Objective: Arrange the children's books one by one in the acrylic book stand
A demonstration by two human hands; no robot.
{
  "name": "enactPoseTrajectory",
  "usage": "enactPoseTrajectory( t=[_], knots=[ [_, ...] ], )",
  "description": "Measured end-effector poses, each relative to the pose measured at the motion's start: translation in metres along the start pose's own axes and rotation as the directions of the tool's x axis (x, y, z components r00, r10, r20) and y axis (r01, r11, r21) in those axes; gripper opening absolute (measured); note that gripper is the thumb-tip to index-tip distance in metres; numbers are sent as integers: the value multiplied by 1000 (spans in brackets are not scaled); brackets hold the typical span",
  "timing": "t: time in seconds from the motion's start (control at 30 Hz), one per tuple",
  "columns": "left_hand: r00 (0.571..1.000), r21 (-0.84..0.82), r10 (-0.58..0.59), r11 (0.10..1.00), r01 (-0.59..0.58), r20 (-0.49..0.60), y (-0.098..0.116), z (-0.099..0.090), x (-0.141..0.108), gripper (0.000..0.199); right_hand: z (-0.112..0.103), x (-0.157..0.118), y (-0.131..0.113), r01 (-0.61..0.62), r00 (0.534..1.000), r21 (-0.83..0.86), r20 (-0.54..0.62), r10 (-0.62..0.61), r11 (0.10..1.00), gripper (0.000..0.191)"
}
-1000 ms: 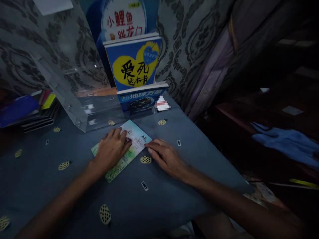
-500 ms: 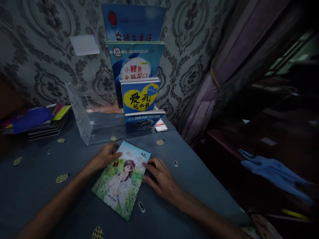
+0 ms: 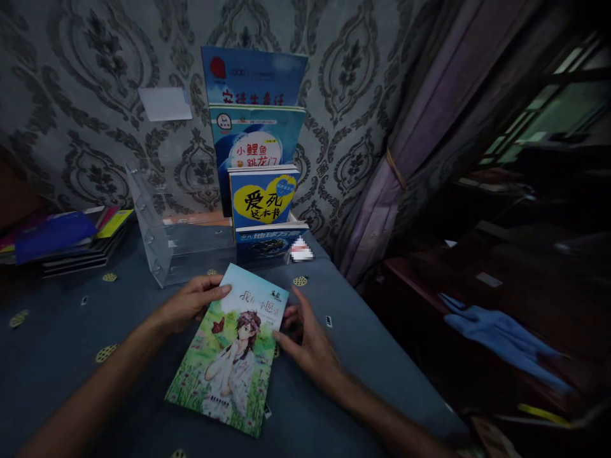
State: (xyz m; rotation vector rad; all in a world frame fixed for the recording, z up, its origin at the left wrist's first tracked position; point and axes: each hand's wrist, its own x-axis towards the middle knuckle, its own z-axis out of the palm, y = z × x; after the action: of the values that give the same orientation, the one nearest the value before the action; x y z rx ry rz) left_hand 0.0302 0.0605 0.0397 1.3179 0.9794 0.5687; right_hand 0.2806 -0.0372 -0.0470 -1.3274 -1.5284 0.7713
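Observation:
A thin book (image 3: 233, 356) with a green and pale-blue cover, showing a girl in white and a red butterfly, is tilted up off the table, nearer to me at its bottom. My left hand (image 3: 193, 302) pinches its upper left edge, thumb on the cover and fingers behind. At the right edge is my right hand (image 3: 310, 343), its thumb on the cover's border, the index finger raised and the other fingers curled partly out of sight behind the book. Just beyond stands a clear acrylic rack (image 3: 191, 261), holding a yellow-and-blue book (image 3: 262, 200) among several others on its right side.
A pile of books and folders (image 3: 62, 235) lies at the table's left. Behind the rack is a patterned wall (image 3: 353, 70) with a white card (image 3: 165, 104). A tied curtain (image 3: 377, 210) hangs right of the table (image 3: 372, 356). Blue cloth (image 3: 501, 337) lies farther right.
Both hands have lifted the book from the table, and it looks larger and more upright. My right index finger has come off the cover. The camera view has shifted slightly.

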Motion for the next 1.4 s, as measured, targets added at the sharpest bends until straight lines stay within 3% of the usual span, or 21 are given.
enactPoseTrajectory(
  t=[0.07,0.13,0.2,0.23,0.33,0.43,0.5,0.6,0.77,0.87,1.0,1.07,1.17,1.27,1.4],
  knots=[
    [1000,-13,26,1000,-26,2,8,2,-4,65,1,4,-4,-116,993,169,45,110,979,76],
    [997,-13,78,997,-79,-11,13,4,-6,64,0,9,-12,-240,958,280,223,180,929,59],
    [988,-14,154,988,-155,-26,16,7,-7,61,-4,15,-23,-307,916,317,354,188,898,54],
    [980,-13,195,981,-196,-35,17,8,-7,59,-7,18,-29,-295,918,322,355,174,899,54],
    [932,70,347,937,-342,-102,22,9,-8,50,-20,28,-49,-117,979,309,195,57,944,48],
    [864,195,485,868,-457,-132,29,7,-12,39,-33,33,-60,127,991,179,11,-131,976,40],
    [884,248,467,861,-445,-34,32,5,-16,36,-37,32,-58,216,976,51,-40,-214,975,37],
    [921,332,357,859,-389,154,37,4,-22,33,-36,24,-46,239,971,-46,-6,-240,970,36],
    [909,442,359,795,-416,210,53,7,-23,34,-35,27,-36,264,964,-77,-7,-266,961,32],
    [856,568,475,654,-500,205,70,11,-19,33,-41,51,-40,319,939,-132,-93,-332,938,33],
    [718,731,681,416,-541,144,93,19,-11,27,-48,94,-49,388,879,-205,-212,-427,899,30],
    [645,785,759,346,-513,87,99,23,-6,23,-49,113,-52,428,831,-225,-283,-479,875,30],
    [575,826,817,299,-478,37,100,27,3,16,-47,134,-52,435,814,-227,-316,-488,872,31],
    [562,834,826,276,-478,49,94,26,12,14,-43,144,-47,417,830,-211,-307,-465,884,33],
    [601,847,799,294,-442,36,84,17,26,13,-38,149,-35,401,851,-186,-287,-440,897,28]
  ],
)
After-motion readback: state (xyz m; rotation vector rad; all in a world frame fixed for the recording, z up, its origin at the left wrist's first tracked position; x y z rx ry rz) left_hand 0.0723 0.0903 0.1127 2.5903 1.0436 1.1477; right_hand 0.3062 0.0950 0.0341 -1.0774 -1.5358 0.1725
